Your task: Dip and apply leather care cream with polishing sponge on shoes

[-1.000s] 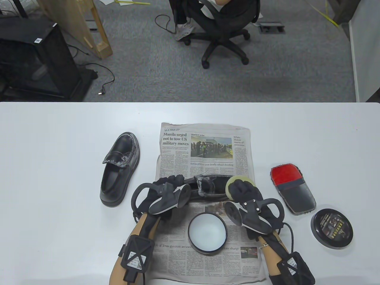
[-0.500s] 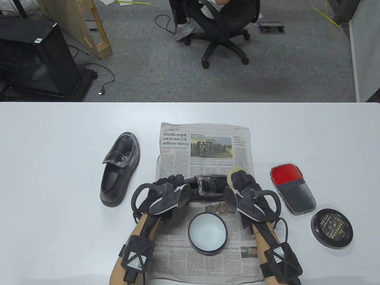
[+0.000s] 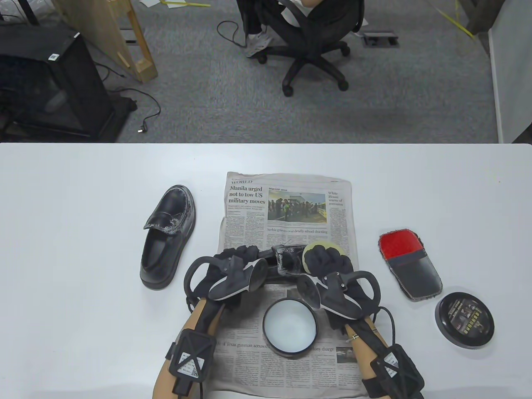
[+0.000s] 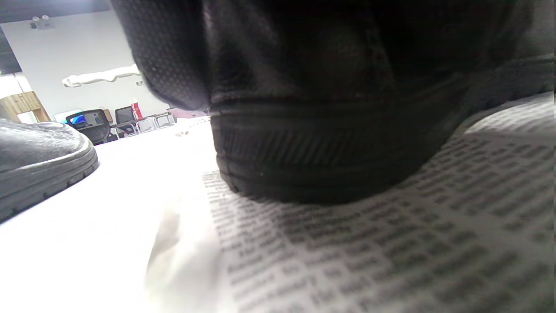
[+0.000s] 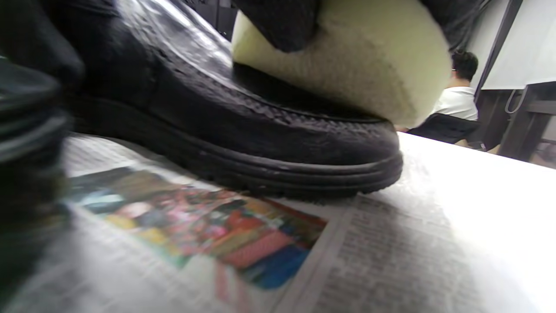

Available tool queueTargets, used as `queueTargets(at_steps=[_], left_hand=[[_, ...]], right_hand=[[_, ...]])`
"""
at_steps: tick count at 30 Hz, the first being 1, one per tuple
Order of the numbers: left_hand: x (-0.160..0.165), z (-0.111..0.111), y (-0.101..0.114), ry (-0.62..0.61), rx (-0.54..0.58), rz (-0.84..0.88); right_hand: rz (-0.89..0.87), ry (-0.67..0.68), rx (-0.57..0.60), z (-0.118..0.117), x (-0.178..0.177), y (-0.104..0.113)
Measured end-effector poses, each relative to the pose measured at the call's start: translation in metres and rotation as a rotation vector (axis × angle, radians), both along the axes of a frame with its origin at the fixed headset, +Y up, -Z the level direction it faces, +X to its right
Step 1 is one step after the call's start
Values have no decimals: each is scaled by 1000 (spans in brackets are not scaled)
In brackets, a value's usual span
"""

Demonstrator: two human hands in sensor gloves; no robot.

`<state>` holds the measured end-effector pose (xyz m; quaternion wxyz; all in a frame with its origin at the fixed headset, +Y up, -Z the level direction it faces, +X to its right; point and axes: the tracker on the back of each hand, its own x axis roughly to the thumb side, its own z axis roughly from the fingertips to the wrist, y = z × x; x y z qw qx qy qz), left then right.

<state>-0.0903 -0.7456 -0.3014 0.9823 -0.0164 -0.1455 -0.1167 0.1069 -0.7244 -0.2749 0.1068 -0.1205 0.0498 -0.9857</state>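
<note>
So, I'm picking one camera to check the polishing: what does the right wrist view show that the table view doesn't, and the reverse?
Only the right wrist view shows the pale yellow foam sponge pressed onto the toe of the black leather shoe on the newspaper.

Only the table view shows the open round cream tin, its black lid, the red-and-black polishing mitt, the second black shoe and the left hand holding the heel.

Both show sponge, shoe, printed newspaper and right hand.

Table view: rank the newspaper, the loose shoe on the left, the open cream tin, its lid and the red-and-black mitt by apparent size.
1. newspaper
2. loose shoe
3. red-and-black mitt
4. cream tin and lid: these look alike, so I won't rank them.
</note>
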Motion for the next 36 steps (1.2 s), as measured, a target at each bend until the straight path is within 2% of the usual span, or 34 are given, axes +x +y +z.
queueTargets(at_steps=[6,10,13,18,24,27,30,33,36], left_hand=[[0,1,-1,7,2,8],[-1,1,-1,21,7,4],[0,1,0,33,-3,0],[0,1,0,35,-7,-1],[0,0,0,18,-12,0],[0,0,0,15,-14,-1],[0,0,0,11,-13,7],[0,0,-1,9,-10,19],[0,0,-1,17,-12,16]], right_hand=[[34,-140,-29,-27,5,-8],[54,-199,-51,-32,20,-12],[51,-183,-52,-25,28,-13],[191,-97,-8,-1,26,-9],[60,48,32,19,5,2],[-36,61,34,10,-7,6],[-51,-16,-9,-10,-6,2],[-36,-96,-39,-24,0,-2],[69,-157,-36,-29,10,-8]])
